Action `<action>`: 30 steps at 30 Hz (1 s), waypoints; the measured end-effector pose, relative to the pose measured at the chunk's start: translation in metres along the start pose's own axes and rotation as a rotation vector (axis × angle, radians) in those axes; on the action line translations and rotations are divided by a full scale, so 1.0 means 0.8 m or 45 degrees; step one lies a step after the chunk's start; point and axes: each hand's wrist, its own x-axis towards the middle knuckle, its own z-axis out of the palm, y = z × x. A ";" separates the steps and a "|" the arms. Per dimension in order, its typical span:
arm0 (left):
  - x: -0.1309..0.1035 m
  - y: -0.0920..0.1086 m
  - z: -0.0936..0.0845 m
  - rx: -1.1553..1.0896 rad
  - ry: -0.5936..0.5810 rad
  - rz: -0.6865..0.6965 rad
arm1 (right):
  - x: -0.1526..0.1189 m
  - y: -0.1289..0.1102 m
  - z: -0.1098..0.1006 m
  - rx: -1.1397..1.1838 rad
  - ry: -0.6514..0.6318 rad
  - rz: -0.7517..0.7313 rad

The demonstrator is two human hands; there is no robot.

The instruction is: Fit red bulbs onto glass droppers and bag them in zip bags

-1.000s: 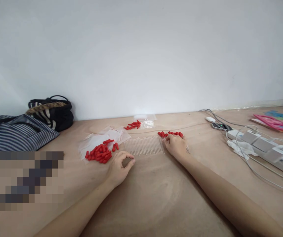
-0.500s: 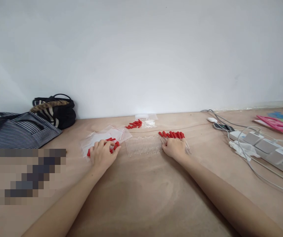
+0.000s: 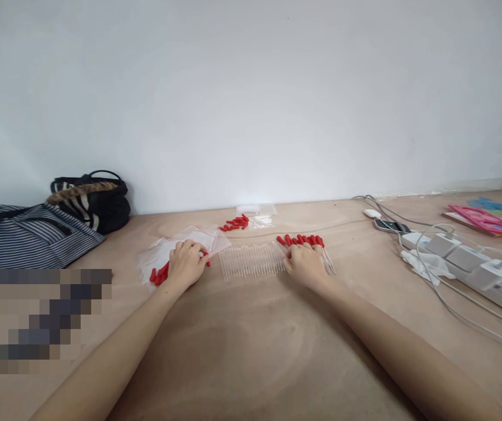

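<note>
My left hand (image 3: 186, 261) is over the zip-lock plastic bags (image 3: 156, 251), its fingers bent around a red rubber bulb (image 3: 207, 258) at the fingertips. More red bulbs (image 3: 161, 273) lie on the bags beside that hand. In the middle, a row of thin clear dropper tubes (image 3: 251, 260) lies side by side on the table. My right hand (image 3: 305, 263) is closed at the right end of this row, its fingertips around a tube that they mostly cover. Just beyond its knuckles are several droppers with red bulbs (image 3: 307, 240) fitted on their far ends.
Further back lie loose red bulbs (image 3: 235, 223) and a small clear bag of tubes (image 3: 262, 217). A striped bag (image 3: 35, 234) and a black bag (image 3: 106, 204) stand at the left. On the right are a power strip (image 3: 474, 263), cables and a pink frame (image 3: 487, 221).
My left hand's fingers have drawn together over the bulbs, and more bulbs show to its left. My right hand stays at the row's right end. The whole view has shifted slightly.
</note>
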 end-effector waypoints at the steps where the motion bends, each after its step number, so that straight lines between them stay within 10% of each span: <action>1: -0.002 0.002 -0.002 -0.112 0.026 0.013 | -0.004 0.001 -0.002 0.035 0.034 -0.114; 6: -0.046 0.034 -0.003 -1.046 -0.098 0.046 | -0.031 0.009 -0.010 0.198 0.075 -0.674; 10: -0.089 0.065 0.002 -1.223 -0.337 0.101 | -0.043 0.013 -0.006 0.250 0.049 -0.844; 22: -0.103 0.067 0.001 -0.932 -0.354 0.445 | -0.052 0.002 0.000 0.461 -0.067 -0.623; 30: -0.099 0.076 0.010 -1.032 -0.338 0.252 | -0.059 -0.013 0.009 0.425 0.057 -0.503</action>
